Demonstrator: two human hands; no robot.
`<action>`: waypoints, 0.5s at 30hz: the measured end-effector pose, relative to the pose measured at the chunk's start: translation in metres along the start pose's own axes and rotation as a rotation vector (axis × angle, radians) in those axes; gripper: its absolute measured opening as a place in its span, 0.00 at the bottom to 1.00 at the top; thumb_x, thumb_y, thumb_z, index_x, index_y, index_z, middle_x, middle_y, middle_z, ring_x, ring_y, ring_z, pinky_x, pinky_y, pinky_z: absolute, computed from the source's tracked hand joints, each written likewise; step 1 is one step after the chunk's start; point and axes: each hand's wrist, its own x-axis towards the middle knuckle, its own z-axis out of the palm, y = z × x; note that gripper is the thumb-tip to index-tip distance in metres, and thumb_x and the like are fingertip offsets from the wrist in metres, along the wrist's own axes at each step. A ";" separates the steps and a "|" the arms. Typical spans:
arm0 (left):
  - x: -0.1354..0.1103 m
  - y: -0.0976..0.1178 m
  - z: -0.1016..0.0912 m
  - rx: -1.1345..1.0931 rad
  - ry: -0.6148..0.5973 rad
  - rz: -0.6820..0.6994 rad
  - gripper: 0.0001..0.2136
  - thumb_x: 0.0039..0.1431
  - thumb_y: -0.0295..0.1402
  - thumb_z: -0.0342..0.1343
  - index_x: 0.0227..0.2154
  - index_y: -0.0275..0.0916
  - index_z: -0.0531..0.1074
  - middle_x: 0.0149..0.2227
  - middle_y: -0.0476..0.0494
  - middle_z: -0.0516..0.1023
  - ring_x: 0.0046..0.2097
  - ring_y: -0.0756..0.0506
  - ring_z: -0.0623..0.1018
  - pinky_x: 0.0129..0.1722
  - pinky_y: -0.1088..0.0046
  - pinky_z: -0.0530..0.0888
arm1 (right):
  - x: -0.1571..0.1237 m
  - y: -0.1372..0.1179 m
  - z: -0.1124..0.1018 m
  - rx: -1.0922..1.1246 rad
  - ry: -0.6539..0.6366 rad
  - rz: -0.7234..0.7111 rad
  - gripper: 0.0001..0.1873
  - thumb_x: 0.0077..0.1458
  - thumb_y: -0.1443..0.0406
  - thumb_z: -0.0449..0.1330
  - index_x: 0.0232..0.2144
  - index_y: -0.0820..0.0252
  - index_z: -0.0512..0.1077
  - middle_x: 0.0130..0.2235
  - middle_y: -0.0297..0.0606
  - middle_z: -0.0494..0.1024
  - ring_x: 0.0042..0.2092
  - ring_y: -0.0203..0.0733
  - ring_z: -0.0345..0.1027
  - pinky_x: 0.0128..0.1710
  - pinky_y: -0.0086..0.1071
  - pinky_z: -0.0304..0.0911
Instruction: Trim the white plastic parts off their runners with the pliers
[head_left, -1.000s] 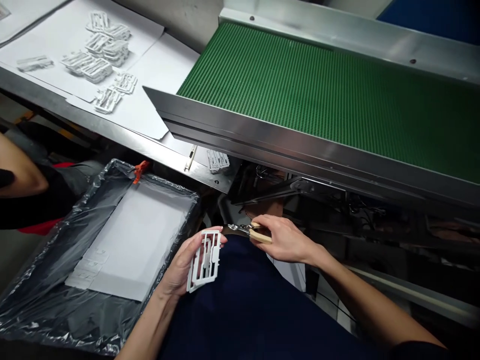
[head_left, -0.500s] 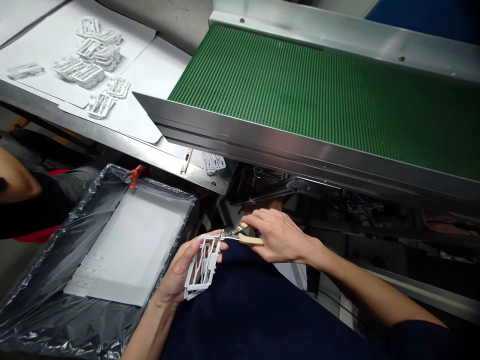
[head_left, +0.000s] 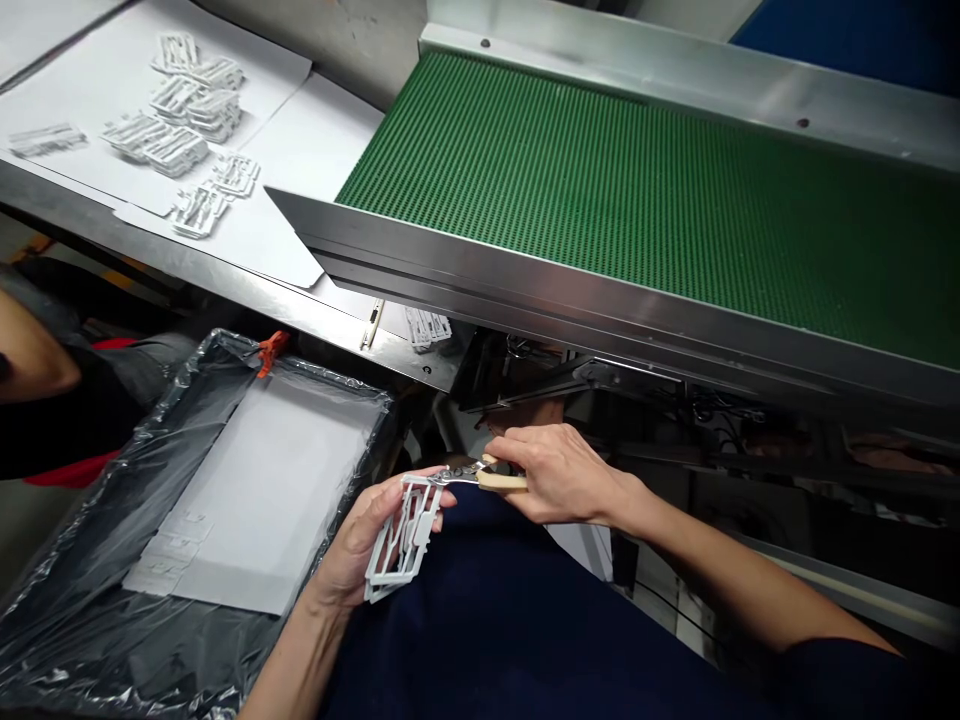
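My left hand [head_left: 358,548] grips a white moulded plastic frame [head_left: 403,536], held upright over my dark blue lap. My right hand [head_left: 551,472] is closed on the tan handles of small cutting pliers [head_left: 480,476]. The metal jaws of the pliers meet the frame's top right corner by my left fingertips. Both hands sit just below the steel edge of the conveyor.
A green conveyor belt [head_left: 645,180] with steel rails runs across the top. Several white plastic frames [head_left: 180,120] lie on paper on the steel table [head_left: 225,280] at upper left. A plastic-lined bin [head_left: 112,560] holding a white sheet stands left. Another person's arm [head_left: 30,355] shows at far left.
My right hand brought the pliers leftward until the jaws reached the frame's top corner. My left hand tilted and lowered the frame slightly.
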 end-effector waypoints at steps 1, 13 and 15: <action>0.000 0.000 -0.001 0.002 -0.003 -0.002 0.20 0.54 0.44 0.58 0.46 0.36 0.73 0.38 0.36 0.79 0.33 0.47 0.77 0.29 0.80 0.74 | 0.000 0.000 0.000 0.015 -0.002 0.002 0.05 0.45 0.66 0.54 0.28 0.57 0.67 0.26 0.31 0.69 0.25 0.32 0.56 0.24 0.29 0.40; 0.011 0.003 0.001 -0.208 0.032 0.048 0.16 0.61 0.37 0.52 0.50 0.38 0.68 0.42 0.38 0.77 0.37 0.45 0.78 0.28 0.75 0.77 | 0.007 0.004 0.032 0.457 0.120 0.324 0.12 0.54 0.55 0.53 0.31 0.58 0.62 0.38 0.37 0.68 0.38 0.39 0.63 0.37 0.32 0.58; 0.014 0.006 0.002 -0.234 0.040 0.063 0.16 0.62 0.36 0.50 0.51 0.38 0.68 0.43 0.38 0.77 0.38 0.44 0.78 0.29 0.74 0.78 | 0.006 0.002 0.038 0.481 0.179 0.353 0.09 0.54 0.59 0.54 0.32 0.58 0.62 0.39 0.37 0.69 0.39 0.40 0.64 0.39 0.34 0.59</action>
